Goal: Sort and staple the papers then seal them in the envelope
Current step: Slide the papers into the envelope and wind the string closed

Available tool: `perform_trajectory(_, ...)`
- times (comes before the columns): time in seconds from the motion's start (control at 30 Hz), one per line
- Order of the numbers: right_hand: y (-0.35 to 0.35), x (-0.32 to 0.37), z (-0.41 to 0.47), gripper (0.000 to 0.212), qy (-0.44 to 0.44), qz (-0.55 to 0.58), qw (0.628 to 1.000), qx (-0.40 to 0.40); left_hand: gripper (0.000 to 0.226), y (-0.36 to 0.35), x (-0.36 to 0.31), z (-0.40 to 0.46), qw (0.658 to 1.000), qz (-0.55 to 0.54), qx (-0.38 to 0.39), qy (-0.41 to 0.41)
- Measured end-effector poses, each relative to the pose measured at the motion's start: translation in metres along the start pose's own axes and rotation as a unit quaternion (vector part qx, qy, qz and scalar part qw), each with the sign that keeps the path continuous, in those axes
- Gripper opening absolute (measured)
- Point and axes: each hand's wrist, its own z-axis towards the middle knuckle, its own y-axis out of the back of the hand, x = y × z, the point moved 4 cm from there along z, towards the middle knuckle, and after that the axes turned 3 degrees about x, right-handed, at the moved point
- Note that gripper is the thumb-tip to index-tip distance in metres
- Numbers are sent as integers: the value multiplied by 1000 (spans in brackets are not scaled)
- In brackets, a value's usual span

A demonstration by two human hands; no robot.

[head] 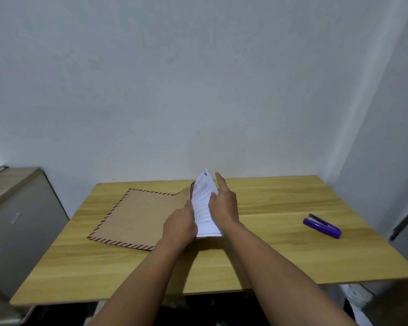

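- Both forearms reach in from the near edge of the table (pixel 269 255), which is the largest thing I see: a light wooden top that runs back to a pale wall (pixel 198 78).
- To the left of the table stands a grey cabinet (pixel 17 220), its top lower than the wall's foot behind it.
- On the left half of the table lies the brown envelope (pixel 139 215), flat, with a red and blue striped border; its right end is lifted into a flap behind the papers.
- At the envelope's right end the papers (pixel 204 208) stand tilted on edge, printed side towards me, their lower edge at the table.
- I see the left hand (pixel 180 225) gripping the papers from the left side, fingers curled at their edge.
- I see the right hand (pixel 224 205) holding the papers from the right, thumb on the sheet and index finger pointing straight up.
- Near the right edge of the table, well apart from the papers, lies a purple stapler (pixel 322 225).
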Motion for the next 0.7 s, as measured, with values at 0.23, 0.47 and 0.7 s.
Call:
perform_trajectory(0.23,-2,-8,-10,66,-16,-23,999,18,59,-2,2,-1,1000,17,3,22)
perform_trajectory(0.47,13,-16,-7,15,-54,-48,997,15,68,-6,1,-5,999,17,-9,31)
perform_trajectory(0.7,-4,-25,-1,16,-109,-41,993,25,56,-6,-2,-5,1000,4,16,24)
